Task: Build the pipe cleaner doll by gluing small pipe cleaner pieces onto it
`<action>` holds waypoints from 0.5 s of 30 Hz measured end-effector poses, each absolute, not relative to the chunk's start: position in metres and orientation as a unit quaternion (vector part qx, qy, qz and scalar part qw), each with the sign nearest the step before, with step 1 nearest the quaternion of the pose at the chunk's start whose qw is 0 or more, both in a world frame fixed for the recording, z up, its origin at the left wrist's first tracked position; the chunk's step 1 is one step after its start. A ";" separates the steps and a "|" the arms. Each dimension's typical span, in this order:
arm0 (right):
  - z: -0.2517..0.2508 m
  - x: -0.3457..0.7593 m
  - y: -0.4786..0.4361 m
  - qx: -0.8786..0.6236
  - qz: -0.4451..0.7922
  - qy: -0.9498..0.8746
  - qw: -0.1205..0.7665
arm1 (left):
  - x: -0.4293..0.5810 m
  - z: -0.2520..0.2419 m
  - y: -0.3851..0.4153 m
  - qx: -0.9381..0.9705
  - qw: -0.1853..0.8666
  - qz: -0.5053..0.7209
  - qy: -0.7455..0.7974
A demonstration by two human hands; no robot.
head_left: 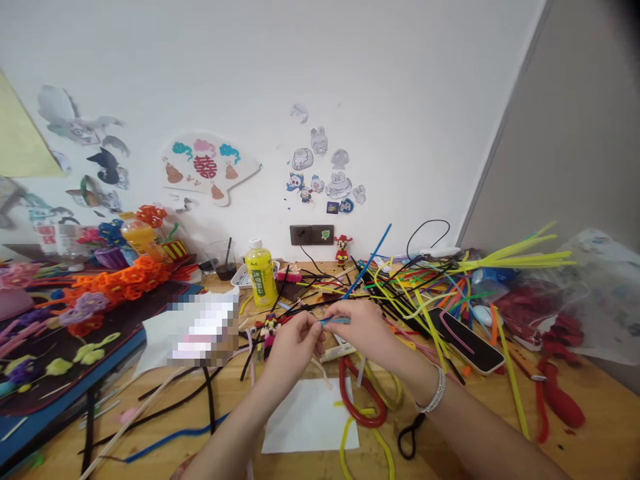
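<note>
My left hand [294, 341] and my right hand [361, 327] meet above the wooden desk [590, 440], both pinched on a blue pipe cleaner [367, 265] that rises up and to the right from my fingers. The right wrist wears a silver bracelet [434, 393]. Below my hands lie a white sheet of paper [310, 417], a red pipe-cleaner loop [357, 403] and a yellow pipe cleaner [367, 443]. A small doll figure [270, 328] lies just left of my left hand.
A heap of coloured pipe cleaners [425, 287] and a phone [467, 339] lie to the right. A yellow bottle [261, 273] stands behind my hands. Pipe-cleaner flowers [115, 283] cover a dark board on the left. Red-handled pliers [550, 390] lie at right.
</note>
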State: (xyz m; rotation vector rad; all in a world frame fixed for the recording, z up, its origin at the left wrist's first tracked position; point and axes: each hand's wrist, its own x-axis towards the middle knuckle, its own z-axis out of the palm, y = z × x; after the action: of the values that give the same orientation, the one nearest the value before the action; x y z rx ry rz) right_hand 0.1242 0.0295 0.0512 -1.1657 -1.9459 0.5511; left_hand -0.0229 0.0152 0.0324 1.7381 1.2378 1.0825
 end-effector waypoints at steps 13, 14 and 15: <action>0.052 0.135 0.038 -0.411 0.264 -0.793 0.364 | -0.025 0.031 0.022 0.763 0.233 0.386 0.463; 0.054 0.141 0.043 -0.401 0.245 -0.799 0.376 | -0.027 0.029 0.024 0.742 0.242 0.405 0.477; 0.056 0.146 0.047 -0.398 0.207 -0.803 0.392 | -0.028 0.027 0.027 0.716 0.254 0.424 0.493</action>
State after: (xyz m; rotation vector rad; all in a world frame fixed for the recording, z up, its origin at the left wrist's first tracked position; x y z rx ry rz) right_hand 0.1465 0.0467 0.0555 -1.0115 -2.0400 0.5254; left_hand -0.0282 0.0269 0.0271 1.9443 1.3394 1.1528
